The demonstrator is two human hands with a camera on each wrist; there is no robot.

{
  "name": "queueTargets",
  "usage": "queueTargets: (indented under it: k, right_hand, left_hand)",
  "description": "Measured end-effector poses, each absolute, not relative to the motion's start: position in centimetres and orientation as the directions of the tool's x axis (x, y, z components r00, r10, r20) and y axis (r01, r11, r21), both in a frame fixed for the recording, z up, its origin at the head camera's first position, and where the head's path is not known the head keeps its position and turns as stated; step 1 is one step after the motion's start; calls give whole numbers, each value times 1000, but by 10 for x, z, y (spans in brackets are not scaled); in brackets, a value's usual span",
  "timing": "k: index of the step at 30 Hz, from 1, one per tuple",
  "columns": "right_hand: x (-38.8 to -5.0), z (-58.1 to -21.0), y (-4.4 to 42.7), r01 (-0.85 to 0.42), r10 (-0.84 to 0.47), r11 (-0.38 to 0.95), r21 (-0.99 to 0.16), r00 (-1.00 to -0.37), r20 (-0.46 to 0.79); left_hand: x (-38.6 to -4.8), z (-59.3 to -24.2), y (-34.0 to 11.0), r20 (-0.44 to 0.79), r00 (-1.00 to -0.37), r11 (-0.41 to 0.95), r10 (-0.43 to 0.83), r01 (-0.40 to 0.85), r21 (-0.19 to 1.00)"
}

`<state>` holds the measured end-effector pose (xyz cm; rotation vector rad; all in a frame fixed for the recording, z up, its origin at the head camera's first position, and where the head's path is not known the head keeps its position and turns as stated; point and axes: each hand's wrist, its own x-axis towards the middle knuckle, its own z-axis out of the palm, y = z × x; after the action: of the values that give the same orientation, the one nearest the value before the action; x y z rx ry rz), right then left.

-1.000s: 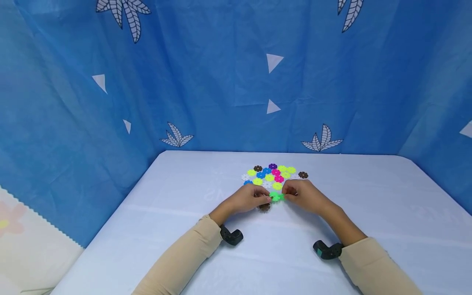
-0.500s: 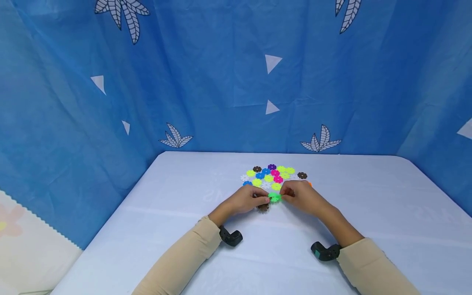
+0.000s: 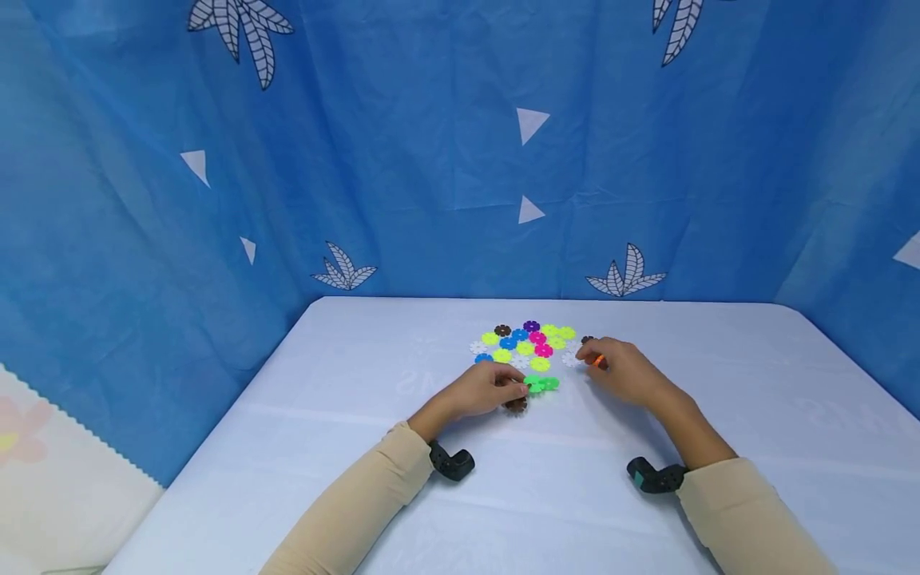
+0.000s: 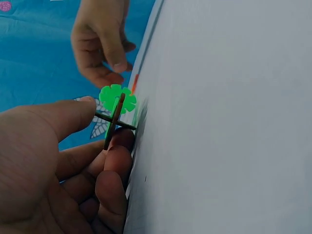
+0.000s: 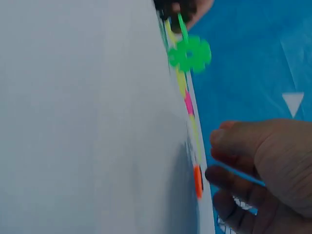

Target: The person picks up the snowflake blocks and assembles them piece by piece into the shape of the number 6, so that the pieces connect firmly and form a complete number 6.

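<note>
My left hand (image 3: 480, 390) pinches a cluster of joined flower-shaped plastic discs between thumb and fingers. In the left wrist view, brown discs (image 4: 109, 138) cross each other at the fingertips, and a green disc (image 4: 107, 97) sticks out beyond them. The head view shows green discs (image 3: 549, 384) at the cluster's right end and a brown disc (image 3: 516, 407) below the left fingers. My right hand (image 3: 622, 373) hovers with loosely bent fingers by an orange disc (image 5: 198, 181) on the table. A gap separates fingers and disc in the right wrist view.
Loose flower discs in yellow (image 3: 525, 348), pink (image 3: 544, 350), blue (image 3: 508, 343), white (image 3: 477, 347), brown (image 3: 502, 330) and purple (image 3: 531, 326) lie flat beyond the hands. The white tabletop (image 3: 345, 359) ends at a blue curtain (image 3: 460, 160).
My right hand has left the green disc at the cluster and moved right to the orange disc. The left hand keeps its grip on the cluster, nearly still.
</note>
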<state>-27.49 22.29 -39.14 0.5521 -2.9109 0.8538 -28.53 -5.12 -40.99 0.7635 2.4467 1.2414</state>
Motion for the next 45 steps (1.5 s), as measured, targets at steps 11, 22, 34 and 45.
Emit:
queueTargets:
  k: [11, 22, 34, 45]
  right_hand:
    - [-279, -402, 240, -172, -158, 904, -392, -985, 68]
    - [-279, -392, 240, -105, -180, 780, -617, -982, -60]
    - [-278, -397, 227, 128, -251, 436, -891, -933, -257]
    - [-278, -402, 216, 145, -266, 383, -912, -928, -260]
  left_hand:
    - [-283, -408, -50, -29, -821, 487, 571, 310, 817]
    - [-287, -409, -50, -34, -826, 497, 563, 306, 812]
    - [-285, -409, -50, -31, -819, 495, 573, 315, 810]
    - [-287, -412, -51, -26, -812, 494, 583, 329, 805]
